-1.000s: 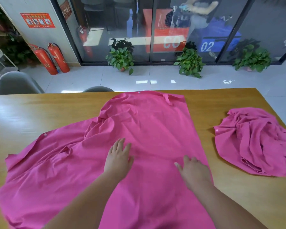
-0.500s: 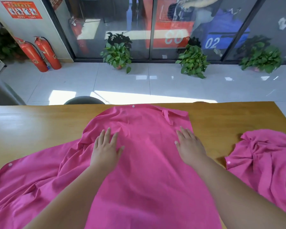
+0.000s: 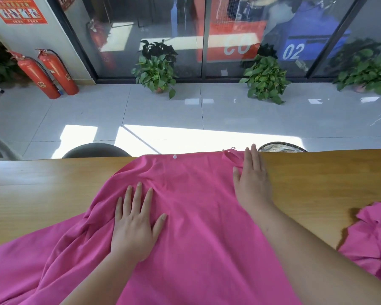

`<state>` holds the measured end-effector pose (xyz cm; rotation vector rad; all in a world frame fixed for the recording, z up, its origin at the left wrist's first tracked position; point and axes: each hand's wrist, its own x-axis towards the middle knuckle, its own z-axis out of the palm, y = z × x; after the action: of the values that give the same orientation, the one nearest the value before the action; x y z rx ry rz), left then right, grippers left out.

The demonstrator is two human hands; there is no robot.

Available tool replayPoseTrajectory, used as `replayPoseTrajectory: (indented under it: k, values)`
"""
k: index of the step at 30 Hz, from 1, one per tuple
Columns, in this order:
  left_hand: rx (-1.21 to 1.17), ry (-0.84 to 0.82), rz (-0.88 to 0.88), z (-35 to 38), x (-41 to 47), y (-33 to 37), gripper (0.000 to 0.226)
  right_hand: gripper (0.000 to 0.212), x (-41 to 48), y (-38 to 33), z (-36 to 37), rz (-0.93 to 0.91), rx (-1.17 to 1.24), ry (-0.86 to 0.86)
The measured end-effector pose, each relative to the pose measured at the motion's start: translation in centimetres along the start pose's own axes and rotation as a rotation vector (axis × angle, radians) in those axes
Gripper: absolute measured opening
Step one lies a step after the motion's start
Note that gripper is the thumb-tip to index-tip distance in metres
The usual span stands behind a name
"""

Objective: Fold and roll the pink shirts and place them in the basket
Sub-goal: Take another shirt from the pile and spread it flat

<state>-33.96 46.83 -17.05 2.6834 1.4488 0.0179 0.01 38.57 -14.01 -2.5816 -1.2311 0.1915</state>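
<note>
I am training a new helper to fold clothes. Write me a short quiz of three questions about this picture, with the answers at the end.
1. True or false: the left hand lies flat, fingers straight, on the spread pink shirt.
2. Where is the crumpled pink shirt? A) on the wooden table, at the person's right; B) under the left hand; C) on top of the spread pink shirt.
3. Fill in: the right hand rests at the spread pink shirt's far ___ corner.
Key: 1 true; 2 A; 3 right.
</note>
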Motion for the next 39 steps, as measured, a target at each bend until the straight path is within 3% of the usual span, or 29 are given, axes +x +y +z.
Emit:
replayPoseTrajectory:
  k: [3, 6, 8, 12, 14, 16, 25, 30, 33, 39]
  values:
    - [0.013, -0.013, 0.057, -0.1, 0.6, -0.4, 0.086, 0.082, -4.2, -0.9, 1.5, -0.008, 0.035, -0.027]
    - [-0.011, -0.073, 0.109, -0.5, 2.4, -1.3, 0.088, 0.087, -5.0, 0.5, 2.4, -0.109, -0.131, -0.146]
    - [-0.04, -0.095, 0.081, -1.6, 3.3, -1.4, 0.084, 0.091, -4.2, 1.9, 1.6, -0.057, -0.164, -0.205]
    - [-0.053, 0.13, -0.177, -4.3, 2.3, -0.2, 0.065, 0.088, -5.9, 2.1, 0.5, 0.016, -0.175, -0.131]
    - [-0.093, 0.096, -0.322, -4.2, 1.1, -0.1, 0.07, 0.084, -8.2, 1.4, 1.1, -0.012, -0.199, -0.111]
    - [-0.103, -0.002, -0.359, -3.2, 0.1, -0.7, 0.077, 0.083, -9.6, 1.4, 1.6, 0.004, -0.213, -0.112]
    - [-0.132, -0.175, -0.159, -4.2, 3.7, -7.0, 0.124, 0.083, -7.0, 3.6, 0.9, -0.08, -0.23, -0.123]
    - [-0.045, -0.169, 0.026, -3.8, 5.9, -9.4, 0.107, 0.082, -6.6, 3.4, 0.7, -0.067, -0.233, -0.12]
    - [-0.017, -0.12, 0.056, -3.2, 7.0, -9.5, 0.102, 0.081, -6.0, 3.3, 1.0, -0.053, -0.249, -0.113]
    - [0.162, -0.239, 0.015, -4.2, 9.0, -7.7, 0.099, 0.085, -3.7, 3.5, 1.2, -0.017, -0.277, -0.207]
